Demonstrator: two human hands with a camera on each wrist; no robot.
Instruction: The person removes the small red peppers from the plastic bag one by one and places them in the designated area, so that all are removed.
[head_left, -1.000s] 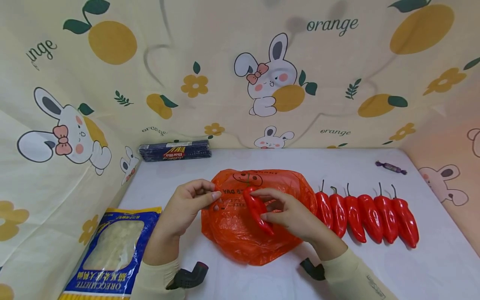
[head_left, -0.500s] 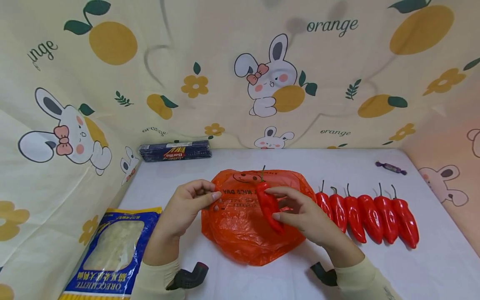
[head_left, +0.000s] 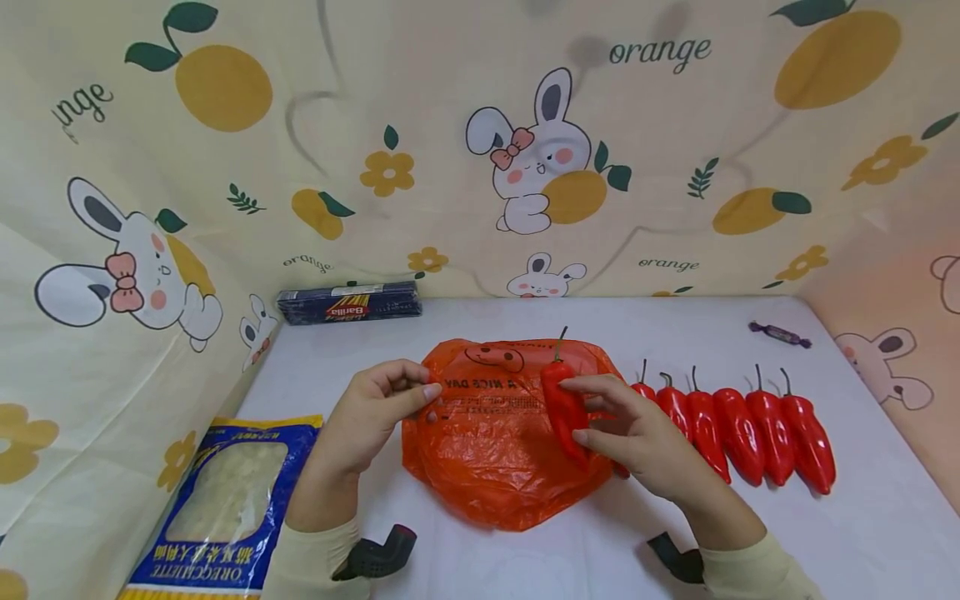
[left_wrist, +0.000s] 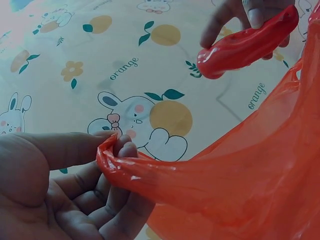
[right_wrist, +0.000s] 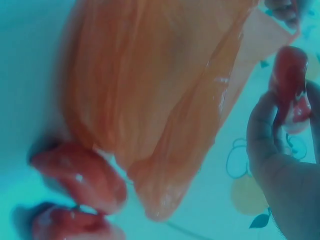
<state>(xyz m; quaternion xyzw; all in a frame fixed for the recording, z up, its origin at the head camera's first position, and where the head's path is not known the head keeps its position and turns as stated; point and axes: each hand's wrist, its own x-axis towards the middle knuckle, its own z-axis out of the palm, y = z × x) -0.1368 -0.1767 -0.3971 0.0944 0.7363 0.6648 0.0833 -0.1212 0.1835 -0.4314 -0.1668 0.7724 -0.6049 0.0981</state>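
Observation:
A thin orange-red plastic bag [head_left: 495, 475] with black print lies in the middle of the white table. My left hand [head_left: 378, 421] pinches its left edge between thumb and fingers, and the left wrist view shows the plastic [left_wrist: 225, 185] drawn up into folds there. Over the bag's right part, my right hand [head_left: 645, 437] holds a glossy red chili pepper [head_left: 562, 408], its green stem pointing up and away. In the right wrist view the thumb and fingers [right_wrist: 262, 122] grip the pepper [right_wrist: 290, 72] from both sides.
Several red peppers [head_left: 738, 433] stand side by side in a row right of the bag. A wrapped candy [head_left: 780, 335] lies at the back right. At the back left is a dark blue Barilla pasta box [head_left: 348, 302]; a blue-yellow orecchiette packet [head_left: 225, 492] lies front left.
My right hand has moved right with the pepper, from the bag's middle toward its right side, and the pepper stands more upright. The left hand has stayed at the bag's edge.

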